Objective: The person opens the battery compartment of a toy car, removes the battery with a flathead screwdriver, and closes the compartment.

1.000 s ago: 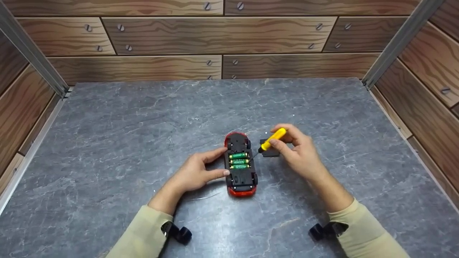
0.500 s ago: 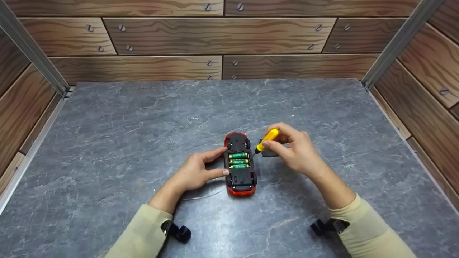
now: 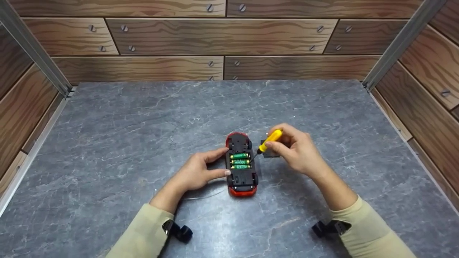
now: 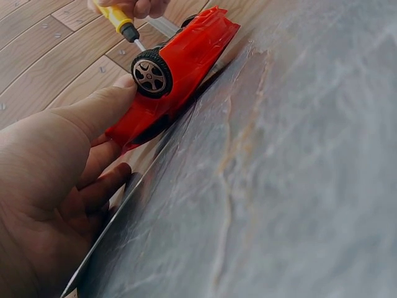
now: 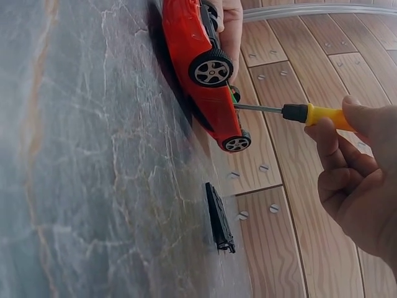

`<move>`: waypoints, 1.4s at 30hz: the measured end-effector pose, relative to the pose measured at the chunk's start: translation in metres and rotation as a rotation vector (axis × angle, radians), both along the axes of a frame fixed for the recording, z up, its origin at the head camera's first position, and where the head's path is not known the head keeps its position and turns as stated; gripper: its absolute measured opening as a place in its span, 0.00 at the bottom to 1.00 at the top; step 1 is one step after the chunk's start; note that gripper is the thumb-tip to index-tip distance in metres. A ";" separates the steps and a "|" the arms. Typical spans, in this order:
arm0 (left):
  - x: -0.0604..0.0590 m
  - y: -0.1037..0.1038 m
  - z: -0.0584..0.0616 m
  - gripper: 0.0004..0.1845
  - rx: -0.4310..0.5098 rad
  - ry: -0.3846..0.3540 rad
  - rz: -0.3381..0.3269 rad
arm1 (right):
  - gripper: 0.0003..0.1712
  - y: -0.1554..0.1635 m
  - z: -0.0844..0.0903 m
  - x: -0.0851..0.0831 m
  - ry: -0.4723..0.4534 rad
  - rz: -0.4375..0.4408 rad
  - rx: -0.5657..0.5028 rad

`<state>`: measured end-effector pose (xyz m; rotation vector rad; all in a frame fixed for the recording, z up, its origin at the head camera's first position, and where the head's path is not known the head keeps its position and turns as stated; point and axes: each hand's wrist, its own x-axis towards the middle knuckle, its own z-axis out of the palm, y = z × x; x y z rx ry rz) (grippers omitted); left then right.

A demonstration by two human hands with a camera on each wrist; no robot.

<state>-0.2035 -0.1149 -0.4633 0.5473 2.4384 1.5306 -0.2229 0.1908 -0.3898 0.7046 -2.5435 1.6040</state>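
A red toy car (image 3: 242,177) lies wheels up on the table, its black underside showing several green batteries (image 3: 240,162) side by side in an uncovered compartment. Along the car's left side, my left hand (image 3: 195,172) holds it, thumb beside a wheel (image 4: 151,74) and fingers against the red body. My right hand (image 3: 299,152) pinches a yellow-handled screwdriver (image 3: 269,142) between thumb and fingers. The shaft (image 5: 258,108) slants down to the right edge of the battery compartment; its tip's exact contact is hidden. Partly behind the right hand lies a black battery cover (image 5: 218,217).
The grey marbled tabletop (image 3: 161,118) surrounds the car. Wood-patterned walls (image 3: 222,37) with metal corner posts (image 3: 39,50) enclose the table at the back and sides. A black camera (image 3: 181,233) is strapped on each wrist.
The right hand with the screwdriver moved left and tipped the handle more upright, then shifted slightly back right. The left hand and car stay in place; the batteries remain in the compartment.
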 end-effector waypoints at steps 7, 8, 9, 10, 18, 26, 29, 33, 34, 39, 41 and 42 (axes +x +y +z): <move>0.000 0.000 0.000 0.40 0.006 -0.008 -0.003 | 0.09 0.002 -0.005 0.000 -0.036 0.002 -0.071; 0.000 0.000 0.000 0.40 0.006 -0.007 -0.003 | 0.09 0.003 -0.005 0.000 -0.036 0.001 -0.079; -0.001 0.000 0.000 0.40 0.005 -0.010 -0.003 | 0.08 0.003 -0.006 0.000 -0.037 0.000 -0.087; 0.000 0.000 0.000 0.41 0.001 -0.012 -0.002 | 0.08 0.003 -0.007 0.000 -0.037 0.000 -0.094; -0.002 0.000 0.000 0.40 0.007 0.011 -0.009 | 0.09 0.004 -0.011 0.000 -0.032 0.002 -0.150; 0.000 0.001 0.000 0.41 0.001 -0.006 -0.005 | 0.09 0.008 -0.017 0.000 0.003 0.014 -0.182; 0.000 0.001 0.001 0.41 0.002 -0.013 -0.004 | 0.09 0.010 -0.020 0.000 0.016 0.017 -0.185; 0.000 0.001 0.000 0.41 0.009 -0.015 -0.002 | 0.09 0.011 -0.022 0.000 0.021 0.020 -0.190; 0.000 0.001 0.000 0.41 0.010 -0.015 -0.001 | 0.09 0.011 -0.022 0.000 0.020 0.021 -0.191; 0.000 0.001 0.000 0.41 -0.004 -0.007 -0.001 | 0.09 0.011 -0.024 -0.001 0.012 0.020 -0.198; 0.000 0.001 0.000 0.41 -0.007 0.000 -0.002 | 0.09 0.011 -0.024 -0.001 0.006 0.023 -0.207; 0.000 0.001 0.000 0.40 -0.004 0.005 -0.004 | 0.09 0.011 -0.024 -0.001 0.002 0.025 -0.214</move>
